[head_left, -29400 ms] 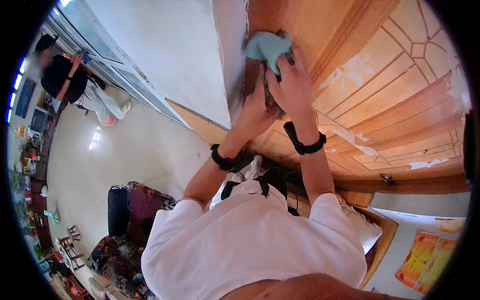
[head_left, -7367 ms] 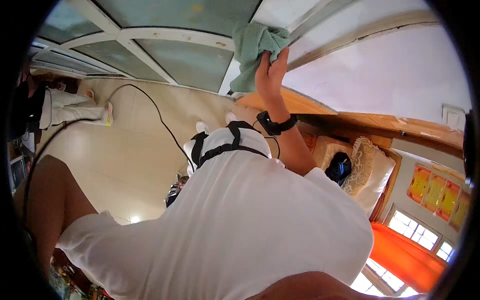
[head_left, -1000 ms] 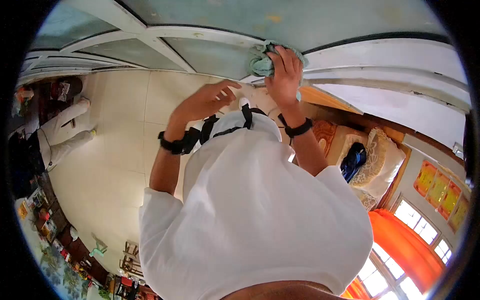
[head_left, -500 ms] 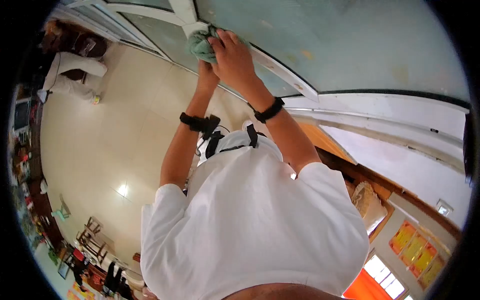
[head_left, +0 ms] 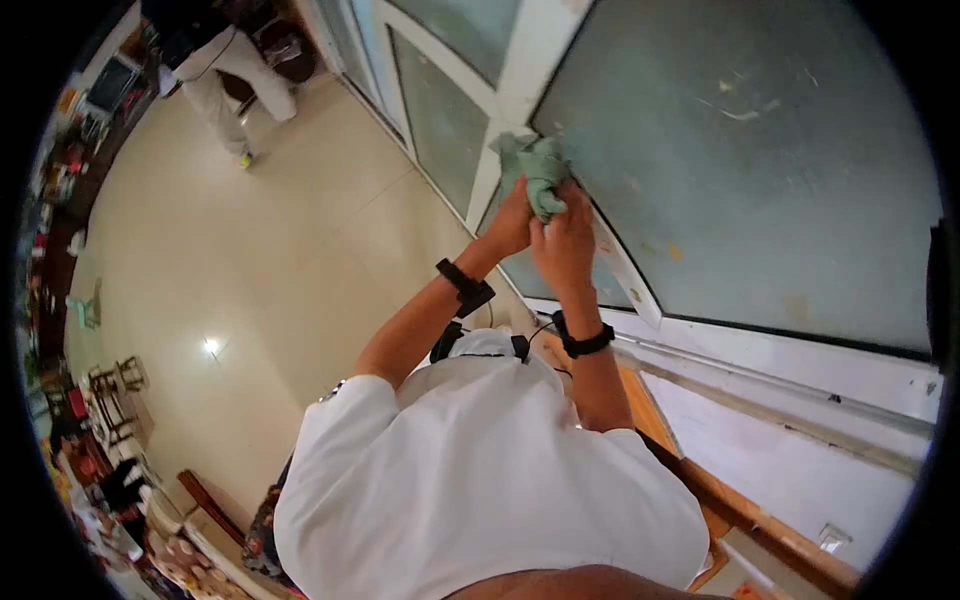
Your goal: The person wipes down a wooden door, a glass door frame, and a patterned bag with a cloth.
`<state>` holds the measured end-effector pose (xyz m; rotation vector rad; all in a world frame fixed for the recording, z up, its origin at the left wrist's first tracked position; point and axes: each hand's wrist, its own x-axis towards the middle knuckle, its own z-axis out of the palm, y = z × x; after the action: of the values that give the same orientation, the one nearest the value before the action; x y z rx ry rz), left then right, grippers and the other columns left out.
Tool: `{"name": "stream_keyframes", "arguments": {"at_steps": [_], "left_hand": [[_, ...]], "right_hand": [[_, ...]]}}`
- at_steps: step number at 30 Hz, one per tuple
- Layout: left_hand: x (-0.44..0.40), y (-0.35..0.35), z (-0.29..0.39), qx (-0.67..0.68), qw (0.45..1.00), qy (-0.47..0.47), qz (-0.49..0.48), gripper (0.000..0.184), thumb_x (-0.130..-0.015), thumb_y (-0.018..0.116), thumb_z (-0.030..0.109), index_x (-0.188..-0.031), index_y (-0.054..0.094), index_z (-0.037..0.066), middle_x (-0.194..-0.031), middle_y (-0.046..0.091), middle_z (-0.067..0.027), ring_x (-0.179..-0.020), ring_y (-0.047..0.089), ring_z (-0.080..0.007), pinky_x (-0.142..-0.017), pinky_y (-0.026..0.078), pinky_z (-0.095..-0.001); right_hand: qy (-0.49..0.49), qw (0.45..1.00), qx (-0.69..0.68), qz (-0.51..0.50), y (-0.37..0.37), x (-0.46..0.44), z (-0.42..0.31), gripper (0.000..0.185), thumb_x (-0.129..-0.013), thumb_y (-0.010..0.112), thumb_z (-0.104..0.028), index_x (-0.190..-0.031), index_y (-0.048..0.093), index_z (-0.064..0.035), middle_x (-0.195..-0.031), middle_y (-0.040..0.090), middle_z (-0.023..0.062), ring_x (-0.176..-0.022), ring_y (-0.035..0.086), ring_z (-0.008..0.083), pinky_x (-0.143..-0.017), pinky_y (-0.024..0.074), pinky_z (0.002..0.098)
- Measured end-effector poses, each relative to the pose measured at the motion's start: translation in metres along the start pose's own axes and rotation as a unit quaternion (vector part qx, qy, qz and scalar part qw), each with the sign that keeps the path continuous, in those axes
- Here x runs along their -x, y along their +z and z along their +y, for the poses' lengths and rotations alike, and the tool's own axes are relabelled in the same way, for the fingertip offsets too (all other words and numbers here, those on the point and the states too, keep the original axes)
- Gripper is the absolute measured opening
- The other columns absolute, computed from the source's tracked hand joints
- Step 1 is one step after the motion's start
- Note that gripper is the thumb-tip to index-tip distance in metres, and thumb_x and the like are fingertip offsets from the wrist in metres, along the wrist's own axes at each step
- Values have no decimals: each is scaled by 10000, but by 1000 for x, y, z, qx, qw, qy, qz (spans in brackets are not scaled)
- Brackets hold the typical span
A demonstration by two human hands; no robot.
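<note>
A crumpled green cloth point(head_left: 543, 170) is bunched between my two hands, in front of the white frame strip point(head_left: 515, 105) between frosted glass panes. My left hand point(head_left: 510, 222) grips the cloth from its lower left side. On its right side, my right hand point(head_left: 566, 240) has its fingers closed round the cloth, close to the edge of the large frosted pane point(head_left: 740, 190). Smears and small stains show on that pane. Part of the fingers of both hands is hidden by the cloth. Black straps sit on both wrists.
Another person in light trousers point(head_left: 215, 85) stands at the upper left. Wooden chairs point(head_left: 115, 400) and a small green stool point(head_left: 86, 305) stand on the tiled floor point(head_left: 290, 230). A white ledge point(head_left: 760, 350) runs below the glass, with a wooden edge point(head_left: 740, 505) lower down.
My view has turned, so hands and glass appear lower and further right. Both hands have drawn together around the cloth, and my right hand has moved from over it to its lower side.
</note>
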<state>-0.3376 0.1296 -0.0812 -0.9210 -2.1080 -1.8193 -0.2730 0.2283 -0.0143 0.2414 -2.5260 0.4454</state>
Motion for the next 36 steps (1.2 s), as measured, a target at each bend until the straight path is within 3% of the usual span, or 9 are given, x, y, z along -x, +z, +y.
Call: {"name": "stream_keyframes", "arguments": {"at_steps": [5,9,12,16,19,22,27,30,36], "left_hand": [[-17,-28,0,-276,960,-36,-27,720,-765,678,217,-1395,376,40,-1434,351,-234,-1392,227,-435,-1115,250,-492],[-15,-47,-12,-143,985,-90,-34,420,-847,600,227,-1188,489,7,-1152,563,-231,-1072,531,-425,-867,432,-475],[6,-86,6,-56,955,-248,-154,266,-903,540,191,-1080,497,-4,-1012,596,-233,-895,574,-407,-760,452,-461],[66,-117,5,-95,950,-254,-151,183,-940,486,154,-1048,500,7,-945,595,-220,-873,581,-384,-744,450,-452],[145,-137,5,-158,947,-268,-85,252,-915,561,187,-1078,480,13,-999,578,-208,-923,581,-371,-775,460,-442],[227,-143,10,-168,909,-374,72,699,-769,775,254,-1288,380,4,-1217,501,-218,-1113,535,-363,-933,455,-408],[316,-100,36,-277,836,-393,263,774,-737,788,274,-1352,391,19,-1302,485,-260,-1225,467,-382,-1006,401,-428],[345,-74,76,-232,850,-352,315,651,-744,780,216,-1281,479,6,-1275,537,-236,-1191,514,-362,-981,422,-424],[382,-21,141,-151,764,-534,330,539,-791,774,284,-1170,542,-21,-1076,636,-195,-1010,611,-301,-857,480,-397]], "right_hand": [[65,994,-1,-86,3,-23,-8,474,-808,642,-180,-1208,502,32,-1210,536,242,-1166,498,393,-952,446,470],[-20,998,41,-51,31,-37,-5,468,-824,649,-198,-1208,506,28,-1194,557,232,-1152,512,382,-959,446,460],[-66,996,11,-53,57,-41,-12,415,-865,601,-197,-1199,517,33,-1232,548,219,-1157,502,393,-966,435,467],[26,977,-88,-192,95,-15,-40,383,-925,523,-209,-1227,520,27,-1234,553,229,-1122,520,412,-948,426,491],[3,927,-178,-329,113,22,-46,379,-951,489,-233,-1232,522,19,-1193,571,239,-1095,534,420,-919,437,480],[-63,830,-301,-465,134,29,-84,387,-967,474,-276,-1212,536,17,-1133,598,241,-1065,553,414,-893,448,449],[-192,663,-432,-580,120,71,-121,370,-966,484,-305,-1125,567,18,-1060,616,244,-1021,568,411,-878,446,417],[-260,618,-441,-596,106,83,-139,370,-961,488,-318,-1097,570,15,-1035,615,245,-1000,564,420,-873,447,429],[-350,662,-343,-567,116,136,-127,440,-949,500,-406,-984,584,24,-918,624,258,-882,597,421,-756,478,486]]}}
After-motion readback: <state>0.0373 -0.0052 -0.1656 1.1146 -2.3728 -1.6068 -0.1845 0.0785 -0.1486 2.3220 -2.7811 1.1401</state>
